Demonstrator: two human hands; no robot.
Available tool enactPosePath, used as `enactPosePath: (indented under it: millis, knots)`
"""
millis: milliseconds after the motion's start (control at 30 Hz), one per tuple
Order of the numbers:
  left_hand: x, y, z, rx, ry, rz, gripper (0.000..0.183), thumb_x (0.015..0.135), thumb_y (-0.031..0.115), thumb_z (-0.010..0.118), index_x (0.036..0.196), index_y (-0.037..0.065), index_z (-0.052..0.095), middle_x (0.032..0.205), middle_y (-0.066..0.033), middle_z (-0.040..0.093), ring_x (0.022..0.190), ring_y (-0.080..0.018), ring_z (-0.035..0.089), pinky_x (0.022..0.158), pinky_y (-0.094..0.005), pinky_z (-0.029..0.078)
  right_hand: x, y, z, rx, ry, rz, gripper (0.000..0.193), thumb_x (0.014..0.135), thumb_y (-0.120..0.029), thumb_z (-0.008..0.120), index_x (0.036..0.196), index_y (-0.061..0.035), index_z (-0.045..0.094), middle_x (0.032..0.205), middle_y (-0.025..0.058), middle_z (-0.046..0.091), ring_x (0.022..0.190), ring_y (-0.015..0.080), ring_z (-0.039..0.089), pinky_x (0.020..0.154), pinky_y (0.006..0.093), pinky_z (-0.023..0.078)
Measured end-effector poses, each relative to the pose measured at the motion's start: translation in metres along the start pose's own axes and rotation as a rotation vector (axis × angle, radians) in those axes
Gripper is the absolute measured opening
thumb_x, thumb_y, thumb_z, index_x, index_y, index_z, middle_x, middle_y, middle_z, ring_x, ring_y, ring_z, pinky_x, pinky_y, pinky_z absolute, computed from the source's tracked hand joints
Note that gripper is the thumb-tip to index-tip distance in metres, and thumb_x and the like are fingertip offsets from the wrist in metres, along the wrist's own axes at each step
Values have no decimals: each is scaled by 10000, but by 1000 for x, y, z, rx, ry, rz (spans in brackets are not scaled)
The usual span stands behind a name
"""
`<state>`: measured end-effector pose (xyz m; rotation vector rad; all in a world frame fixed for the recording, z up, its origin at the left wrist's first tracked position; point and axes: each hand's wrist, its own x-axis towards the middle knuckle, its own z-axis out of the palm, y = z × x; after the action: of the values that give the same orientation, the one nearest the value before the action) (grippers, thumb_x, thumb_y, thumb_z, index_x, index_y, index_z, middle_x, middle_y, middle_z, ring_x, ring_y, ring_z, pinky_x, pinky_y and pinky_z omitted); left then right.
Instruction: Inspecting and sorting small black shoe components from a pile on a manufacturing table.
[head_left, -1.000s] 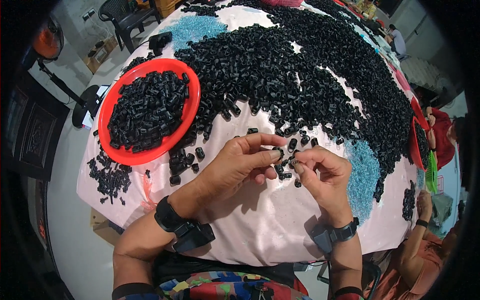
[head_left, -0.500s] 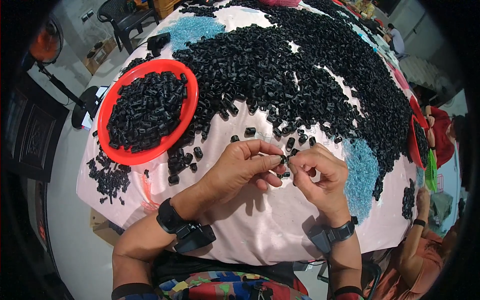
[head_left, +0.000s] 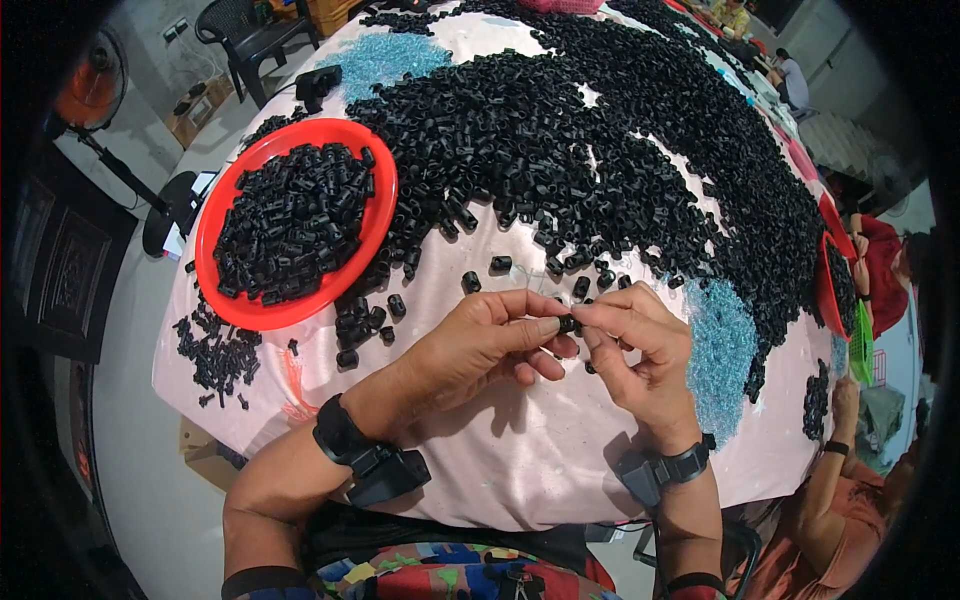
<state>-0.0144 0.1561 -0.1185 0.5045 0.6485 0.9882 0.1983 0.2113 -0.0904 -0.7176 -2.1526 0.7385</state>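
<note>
My left hand pinches a small black plastic part between thumb and index finger over the front of the table. My right hand meets it from the other side, thumb and fingertips closed at the same part; whether a second piece sits in them is hidden. Just beyond my hands, loose black tube-shaped pieces lie on the pale pink cloth. A large heap of similar black pieces spreads behind them. To the left, a red basin is filled with black pieces.
Small black stem-like parts lie below the basin. Clear bluish bits are piled at right and at the far left. A co-worker's arm is at the right edge. A fan and a black chair stand left.
My right hand has shifted slightly left, bringing its fingertips against the black part in my left hand. My left hand has barely moved.
</note>
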Motion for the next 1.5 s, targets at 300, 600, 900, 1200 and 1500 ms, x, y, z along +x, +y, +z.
enactPosePath:
  millis: [300,600,900,1200,1500]
  knots:
    - [-3,10,-10,-161,169,116,285,1058,124,560,1307,2,490,1172,-153,676,957,-160,716,792,-224,587,1,9,0,-112,-75,44,162,814,-42,752,975,-51,775,789,75,656,725,212,615,624,314,492]
    - [0,3,-16,-70,98,125,261,1059,142,565,1282,9,539,1173,-136,677,919,-139,699,778,-233,577,1,8,1,-306,-222,-69,255,743,-189,856,954,-89,755,790,49,624,727,246,607,599,363,501]
    - [-1,5,-16,-14,89,82,261,1051,142,581,1287,32,556,1152,-123,695,932,-148,716,788,-249,580,0,14,0,-310,-286,-46,177,731,-95,835,863,-69,720,798,58,640,712,250,600,615,362,510]
    - [-7,-2,-1,12,31,41,235,1043,133,596,1247,15,596,1134,-98,690,956,-153,716,782,-232,577,-7,14,-1,146,-93,307,141,837,-74,786,957,-35,724,822,27,663,683,117,563,579,253,429]
    - [1,-6,-5,129,29,55,258,1044,137,599,1267,8,595,1138,-85,690,990,-161,715,777,-228,576,-4,20,3,101,-111,84,290,876,-58,759,1166,-60,750,856,33,710,655,59,557,531,221,413]
